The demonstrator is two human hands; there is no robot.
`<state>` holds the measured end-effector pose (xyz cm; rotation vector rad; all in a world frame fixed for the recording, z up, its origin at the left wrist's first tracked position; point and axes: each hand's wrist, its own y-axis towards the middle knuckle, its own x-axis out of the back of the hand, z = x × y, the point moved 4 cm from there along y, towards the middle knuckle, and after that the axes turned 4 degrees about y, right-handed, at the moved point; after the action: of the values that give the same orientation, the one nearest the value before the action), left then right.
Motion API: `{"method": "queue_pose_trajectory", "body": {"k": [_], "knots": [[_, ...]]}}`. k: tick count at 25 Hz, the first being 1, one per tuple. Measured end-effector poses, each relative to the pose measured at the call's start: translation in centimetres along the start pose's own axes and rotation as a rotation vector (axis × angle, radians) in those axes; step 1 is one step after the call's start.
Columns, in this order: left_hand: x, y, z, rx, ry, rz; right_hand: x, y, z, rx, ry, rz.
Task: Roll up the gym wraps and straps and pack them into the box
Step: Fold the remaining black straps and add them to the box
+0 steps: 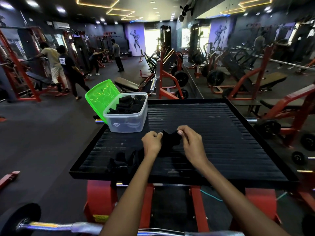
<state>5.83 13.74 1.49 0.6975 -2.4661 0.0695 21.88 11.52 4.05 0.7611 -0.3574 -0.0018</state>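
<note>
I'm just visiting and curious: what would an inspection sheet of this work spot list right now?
Surface: black ribbed platform on a red frame.
Job's things: clear plastic box at the far left corner, holding black rolled wraps; green lid leaning against it; black wrap held up between both hands; loose black straps at the near left edge.
Clutter: nothing seen.
Hands: left hand and right hand pinch the wrap with their fingers.
Cables: nothing seen.
Surroundings: gym machines, benches, mirror wall, people exercising.

A black ribbed rubber platform with a raised rim (238, 133) carries everything. A clear plastic box (127, 121) stands beyond the left-hand fingers (156, 134), and loose black fabric straps (122, 160) lie nearer than them, leftward.
</note>
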Motion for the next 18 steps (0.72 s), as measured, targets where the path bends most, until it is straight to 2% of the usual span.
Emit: {"method": "queue_pose_trajectory", "body": {"k": [5, 9, 13, 16, 18], "knots": [[0.3, 0.1, -0.9, 0.056, 0.069, 0.043, -0.7, -1.3, 1.4, 0.308, -0.200, 0.110], [-0.1, 0.8, 0.1, 0.205, -0.011, 0.124, -1.3, -3.3, -0.1, 0.480, -0.295, 0.128], [-2.4, 0.5, 1.4, 0.471, -0.649, 0.278, -1.2, -3.1, -0.1, 0.467, -0.290, 0.048], [-3.4, 0.1, 1.6, 0.631, -0.945, 0.372, -1.2, -2.9, 0.0, 0.454, -0.283, 0.068], [-3.4, -0.1, 1.7, 0.678, -1.038, 0.380, -1.0, -2.5, -0.4, 0.379, -0.225, 0.089]]}}
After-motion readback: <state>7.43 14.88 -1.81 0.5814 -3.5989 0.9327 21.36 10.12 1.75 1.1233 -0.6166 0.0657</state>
